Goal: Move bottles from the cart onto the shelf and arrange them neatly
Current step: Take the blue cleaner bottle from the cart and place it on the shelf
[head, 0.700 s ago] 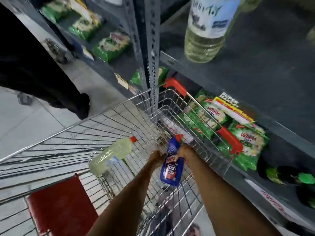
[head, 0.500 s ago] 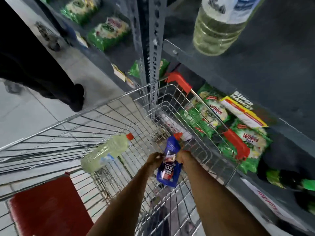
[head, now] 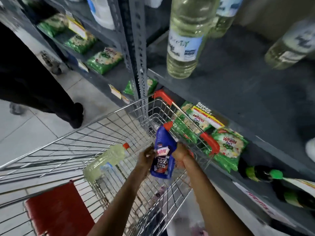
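Note:
A blue cleaner bottle (head: pixel 162 155) with a red cap is held upright over the wire cart (head: pixel 95 132). My left hand (head: pixel 145 156) grips its left side and my right hand (head: pixel 180 153) grips its right side. A clear bottle of pale yellow liquid with a red cap (head: pixel 105 161) lies on its side in the cart. On the grey shelf (head: pixel 238 92) to the upper right stand similar pale yellow bottles: one (head: pixel 185 38) near the front edge, one (head: pixel 289 46) further right.
Green detergent packets (head: pixel 226 150) fill the lower shelf behind the cart's red-capped rim. A perforated steel upright (head: pixel 139 53) splits the shelving. A person in dark clothes (head: pixel 34 79) stands on the tiled floor at left. The cart's red seat flap (head: pixel 58 210) is near me.
Both hands have lifted the blue bottle a little higher above the cart. My view has tilted upward, showing more of the shelf with bottles.

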`<action>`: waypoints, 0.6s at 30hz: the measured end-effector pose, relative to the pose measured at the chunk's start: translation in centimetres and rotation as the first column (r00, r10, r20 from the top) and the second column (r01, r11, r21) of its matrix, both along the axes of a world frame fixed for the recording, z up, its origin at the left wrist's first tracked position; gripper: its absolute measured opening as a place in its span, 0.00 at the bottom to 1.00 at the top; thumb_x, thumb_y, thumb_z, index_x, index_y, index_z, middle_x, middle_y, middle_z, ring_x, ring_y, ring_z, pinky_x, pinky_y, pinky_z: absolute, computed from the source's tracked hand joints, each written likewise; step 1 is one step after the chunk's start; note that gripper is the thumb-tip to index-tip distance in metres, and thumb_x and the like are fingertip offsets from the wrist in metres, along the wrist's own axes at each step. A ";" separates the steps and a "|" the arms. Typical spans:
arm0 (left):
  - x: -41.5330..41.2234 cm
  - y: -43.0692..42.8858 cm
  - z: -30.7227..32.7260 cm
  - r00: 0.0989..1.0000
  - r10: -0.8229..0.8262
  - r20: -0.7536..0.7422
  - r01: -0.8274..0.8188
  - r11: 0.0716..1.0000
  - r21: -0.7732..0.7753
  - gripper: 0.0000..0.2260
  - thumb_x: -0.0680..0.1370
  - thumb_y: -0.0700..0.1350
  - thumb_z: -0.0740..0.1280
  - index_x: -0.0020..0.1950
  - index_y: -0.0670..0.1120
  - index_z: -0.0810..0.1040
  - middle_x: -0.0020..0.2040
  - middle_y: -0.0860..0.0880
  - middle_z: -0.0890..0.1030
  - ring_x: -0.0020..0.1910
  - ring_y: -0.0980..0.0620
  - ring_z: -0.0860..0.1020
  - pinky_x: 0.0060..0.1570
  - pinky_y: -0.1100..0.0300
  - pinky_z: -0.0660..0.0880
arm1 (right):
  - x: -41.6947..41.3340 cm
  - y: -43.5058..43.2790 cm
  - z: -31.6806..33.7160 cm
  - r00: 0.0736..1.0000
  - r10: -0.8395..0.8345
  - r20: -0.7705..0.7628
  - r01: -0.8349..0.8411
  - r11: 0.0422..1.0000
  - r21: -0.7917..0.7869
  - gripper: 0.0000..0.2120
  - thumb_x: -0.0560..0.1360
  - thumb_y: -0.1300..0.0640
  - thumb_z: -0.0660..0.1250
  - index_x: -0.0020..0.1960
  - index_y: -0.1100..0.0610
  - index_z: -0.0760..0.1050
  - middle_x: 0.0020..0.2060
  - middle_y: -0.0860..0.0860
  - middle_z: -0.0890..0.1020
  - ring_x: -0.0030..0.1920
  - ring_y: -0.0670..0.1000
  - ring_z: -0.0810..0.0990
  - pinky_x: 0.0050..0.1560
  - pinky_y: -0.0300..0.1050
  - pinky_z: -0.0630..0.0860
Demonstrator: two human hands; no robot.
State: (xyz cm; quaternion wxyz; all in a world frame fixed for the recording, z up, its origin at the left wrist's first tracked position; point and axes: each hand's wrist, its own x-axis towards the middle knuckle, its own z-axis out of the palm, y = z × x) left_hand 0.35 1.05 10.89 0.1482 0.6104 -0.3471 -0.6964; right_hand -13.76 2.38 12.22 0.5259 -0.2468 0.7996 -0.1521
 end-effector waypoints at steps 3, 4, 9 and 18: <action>-1.3 0.6 6.0 0.997 -0.069 -0.041 0.058 0.970 -0.234 0.11 0.81 0.41 0.60 0.61 0.45 0.76 0.35 0.55 0.84 0.31 0.61 0.82 0.26 0.63 0.77 | -1.9 2.9 5.0 0.998 -0.054 -0.019 0.047 0.961 -0.274 0.17 0.72 0.69 0.63 0.61 0.62 0.70 0.51 0.60 0.80 0.49 0.55 0.79 0.51 0.51 0.77; -1.9 1.2 8.1 0.994 -0.083 -0.075 0.059 0.958 -0.282 0.10 0.80 0.41 0.60 0.61 0.47 0.75 0.36 0.55 0.85 0.32 0.61 0.83 0.27 0.65 0.77 | -2.6 4.2 7.1 0.995 -0.097 -0.028 0.081 0.932 -0.353 0.21 0.72 0.70 0.63 0.64 0.62 0.69 0.54 0.61 0.81 0.51 0.57 0.80 0.55 0.55 0.77; -7.3 6.0 17.8 0.961 -0.144 -0.235 0.026 0.896 -0.443 0.12 0.79 0.43 0.64 0.62 0.47 0.75 0.45 0.54 0.86 0.42 0.59 0.84 0.36 0.62 0.81 | -7.5 12.2 16.7 0.962 -0.263 -0.069 0.151 0.730 -0.667 0.13 0.74 0.67 0.66 0.58 0.65 0.76 0.49 0.60 0.83 0.46 0.50 0.78 0.51 0.47 0.75; -21.8 22.5 25.7 0.853 -0.454 -0.257 0.161 0.697 -0.698 0.15 0.78 0.38 0.64 0.66 0.45 0.74 0.62 0.42 0.79 0.58 0.48 0.79 0.60 0.51 0.76 | -18.9 33.2 25.7 0.835 -0.547 -0.065 0.229 0.453 -0.862 0.12 0.74 0.63 0.67 0.55 0.49 0.77 0.43 0.36 0.83 0.43 0.32 0.80 0.50 0.30 0.76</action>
